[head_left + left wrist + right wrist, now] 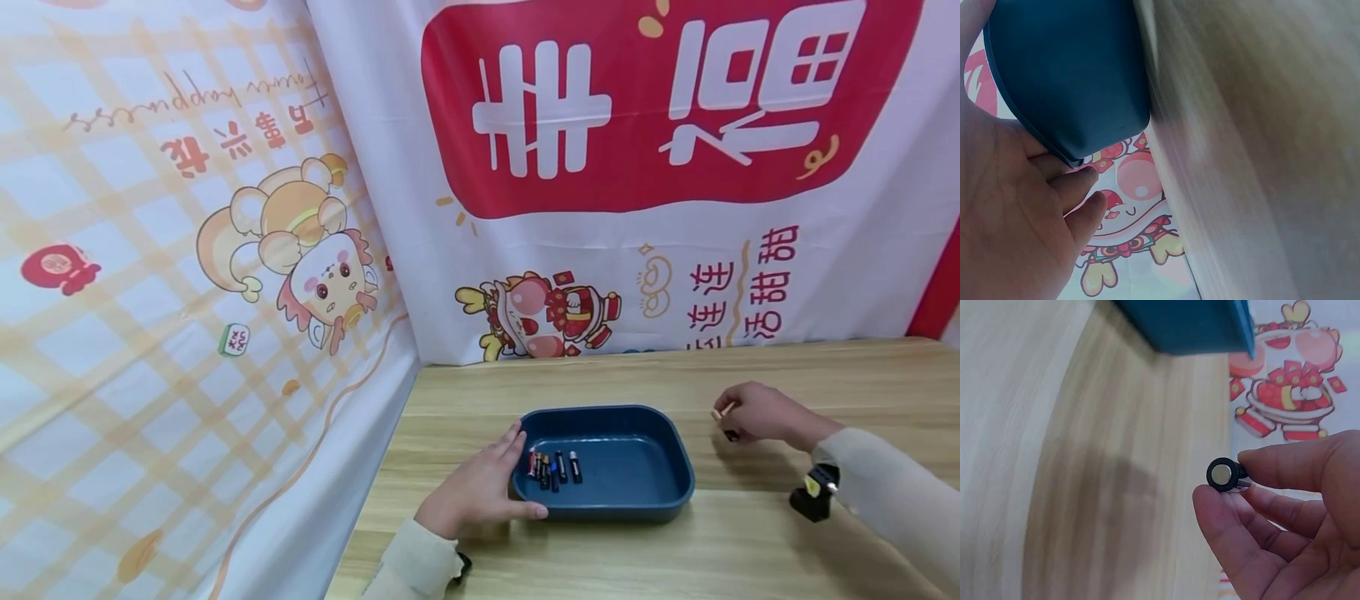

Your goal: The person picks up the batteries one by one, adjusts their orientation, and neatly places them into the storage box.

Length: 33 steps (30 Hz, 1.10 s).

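Note:
A dark blue rectangular tray [630,504] stands on the wooden table, with several small batteries [545,471] at its left end, mostly black, some with red, copper or blue parts. My left hand [487,483] holds the tray's left end, the thumb along the near side and the fingers at the left rim. The left wrist view shows those fingers at the tray's edge [1032,128]. To the right of the tray, my right hand [761,414] pinches one black battery [1221,474] between thumb and fingers, its round silver end facing the right wrist camera.
The wooden table [787,533] runs up to a printed cloth [375,167] at the back and left, with red panels and cartoon figures. A black wrist device [813,493] sits on the right forearm.

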Motion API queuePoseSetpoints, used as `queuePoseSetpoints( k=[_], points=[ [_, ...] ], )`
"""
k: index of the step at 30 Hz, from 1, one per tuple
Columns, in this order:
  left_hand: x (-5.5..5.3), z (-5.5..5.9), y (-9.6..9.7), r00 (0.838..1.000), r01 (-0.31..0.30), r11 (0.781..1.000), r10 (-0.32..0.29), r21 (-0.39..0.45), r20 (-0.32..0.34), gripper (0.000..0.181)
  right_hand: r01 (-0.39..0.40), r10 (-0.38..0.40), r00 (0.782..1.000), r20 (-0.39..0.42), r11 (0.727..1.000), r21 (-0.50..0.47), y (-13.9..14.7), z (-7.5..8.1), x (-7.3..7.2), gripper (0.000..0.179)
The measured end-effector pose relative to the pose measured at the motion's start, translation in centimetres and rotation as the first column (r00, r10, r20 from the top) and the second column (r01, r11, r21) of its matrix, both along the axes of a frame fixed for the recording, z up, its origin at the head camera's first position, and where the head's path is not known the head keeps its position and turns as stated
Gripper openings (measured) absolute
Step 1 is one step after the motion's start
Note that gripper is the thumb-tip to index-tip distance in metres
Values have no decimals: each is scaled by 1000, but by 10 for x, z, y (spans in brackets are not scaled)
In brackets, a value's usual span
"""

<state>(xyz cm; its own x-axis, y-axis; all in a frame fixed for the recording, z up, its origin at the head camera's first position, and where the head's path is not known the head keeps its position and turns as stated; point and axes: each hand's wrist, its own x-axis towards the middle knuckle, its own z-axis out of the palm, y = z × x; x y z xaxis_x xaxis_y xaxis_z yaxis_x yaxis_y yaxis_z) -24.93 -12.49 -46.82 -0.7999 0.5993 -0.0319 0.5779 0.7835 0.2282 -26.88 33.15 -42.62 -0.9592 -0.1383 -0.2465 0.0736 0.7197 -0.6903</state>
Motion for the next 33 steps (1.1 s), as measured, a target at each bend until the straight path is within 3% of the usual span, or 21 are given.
queuePoseSetpoints(
  k=[13,33],
  points=[
    [0,1,0,1000,9,1000,-9,-8,-2,120,-27,21,998,-61,995,-99,-39,18,8,23],
    [0,-2,0,1000,-4,1000,4,-4,-4,116,-68,61,996,-59,990,-122,-75,19,8,20]
  ],
)
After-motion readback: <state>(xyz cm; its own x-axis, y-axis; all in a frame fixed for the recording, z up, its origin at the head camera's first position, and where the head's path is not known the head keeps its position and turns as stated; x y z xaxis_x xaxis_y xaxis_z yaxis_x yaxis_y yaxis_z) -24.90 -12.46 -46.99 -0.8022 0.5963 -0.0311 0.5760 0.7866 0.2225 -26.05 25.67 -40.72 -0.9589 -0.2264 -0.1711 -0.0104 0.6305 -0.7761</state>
